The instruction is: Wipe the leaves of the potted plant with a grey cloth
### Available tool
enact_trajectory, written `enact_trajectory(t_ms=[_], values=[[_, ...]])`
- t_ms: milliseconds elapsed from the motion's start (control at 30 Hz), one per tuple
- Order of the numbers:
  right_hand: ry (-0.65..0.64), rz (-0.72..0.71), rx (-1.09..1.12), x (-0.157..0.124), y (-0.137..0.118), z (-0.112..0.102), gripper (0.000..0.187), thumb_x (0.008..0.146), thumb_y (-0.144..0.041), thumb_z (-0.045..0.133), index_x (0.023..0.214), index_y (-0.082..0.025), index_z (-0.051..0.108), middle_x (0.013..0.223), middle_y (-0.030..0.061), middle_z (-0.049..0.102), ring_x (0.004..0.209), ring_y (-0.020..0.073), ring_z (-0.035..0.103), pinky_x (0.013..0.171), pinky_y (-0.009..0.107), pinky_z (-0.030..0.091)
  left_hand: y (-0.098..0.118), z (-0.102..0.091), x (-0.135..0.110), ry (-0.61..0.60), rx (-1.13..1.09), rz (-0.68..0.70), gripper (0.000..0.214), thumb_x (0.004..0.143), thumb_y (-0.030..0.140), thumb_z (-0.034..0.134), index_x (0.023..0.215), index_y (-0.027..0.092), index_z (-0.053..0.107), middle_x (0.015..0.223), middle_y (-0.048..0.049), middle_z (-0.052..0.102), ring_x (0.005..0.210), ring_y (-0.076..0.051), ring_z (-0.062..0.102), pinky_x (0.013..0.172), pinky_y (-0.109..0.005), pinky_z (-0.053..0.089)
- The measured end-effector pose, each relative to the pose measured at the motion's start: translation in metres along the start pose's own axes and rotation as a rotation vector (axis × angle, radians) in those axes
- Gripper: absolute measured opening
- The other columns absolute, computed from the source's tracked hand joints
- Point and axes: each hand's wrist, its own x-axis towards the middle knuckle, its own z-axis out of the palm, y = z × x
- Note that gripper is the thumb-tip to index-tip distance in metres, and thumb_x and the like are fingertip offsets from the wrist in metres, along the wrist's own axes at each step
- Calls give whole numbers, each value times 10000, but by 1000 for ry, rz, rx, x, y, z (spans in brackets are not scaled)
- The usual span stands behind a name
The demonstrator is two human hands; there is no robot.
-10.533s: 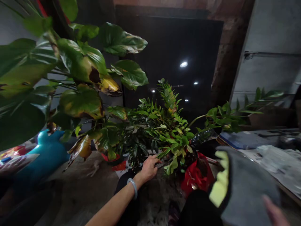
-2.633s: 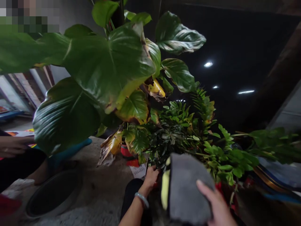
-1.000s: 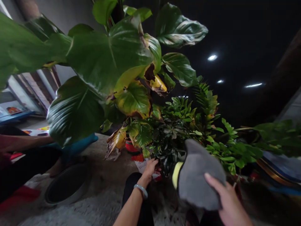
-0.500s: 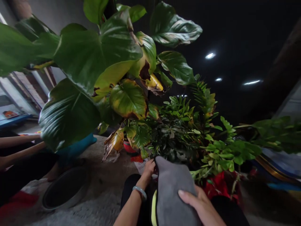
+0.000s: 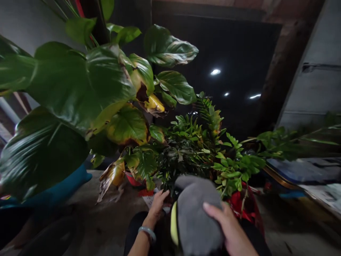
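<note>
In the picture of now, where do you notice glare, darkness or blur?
Head view: bright glare spots on the dark panel; soft sheen on the large leaves; dim floor at lower left; slight blur on the grey cloth in the right hand.

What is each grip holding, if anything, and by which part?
The right grip holds the gray yellow-edged item by its right side, thumb on its face. Whether the left grip, near dark foliage, holds anything cannot be told.

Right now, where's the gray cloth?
In the head view, the gray cloth is low, just right of center, held in the right hand, between the left hand and the red wrapping.
</note>
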Motion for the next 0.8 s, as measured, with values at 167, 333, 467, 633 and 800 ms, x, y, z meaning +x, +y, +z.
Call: enact_trajectory(t_ms=[167,333,467,633,800], values=[[190,-147,344,45,-42,17,388,436,-320,781,784,-205,653,755,15,724,855,255,657,761,345,509,7,3,-1,-1,-14,4,348,447,443,726,632,195,568,590,-2,560,598,-167,548,565,-284,437],[-34,244,169,20,29,30,351,478,-381,775,725,-162,657,653,77,702,773,296,674,694,390,519,1,8,6,21,-19,5,322,458,441,684,568,209,488,527,25,517,580,-169,535,591,-290,422],[-20,111,22,-8,34,15,458,447,-385,807,810,-147,661,733,73,720,770,292,668,687,368,504,-2,17,6,-31,-67,1,315,510,457,668,572,213,479,562,-8,564,694,-213,590,634,-298,441],[151,-124,309,24,-29,19,471,421,-347,807,835,-175,659,780,40,729,809,271,661,708,355,506,1,26,4,-59,-35,-12,281,510,432,643,553,209,477,593,-24,607,600,-180,576,582,-299,463],[81,313,275,21,3,37,265,514,-388,738,652,-189,631,623,58,692,696,274,661,598,366,505,0,23,12,47,161,-12,221,566,313,633,459,210,469,405,39,464,477,-165,504,511,-285,415]])
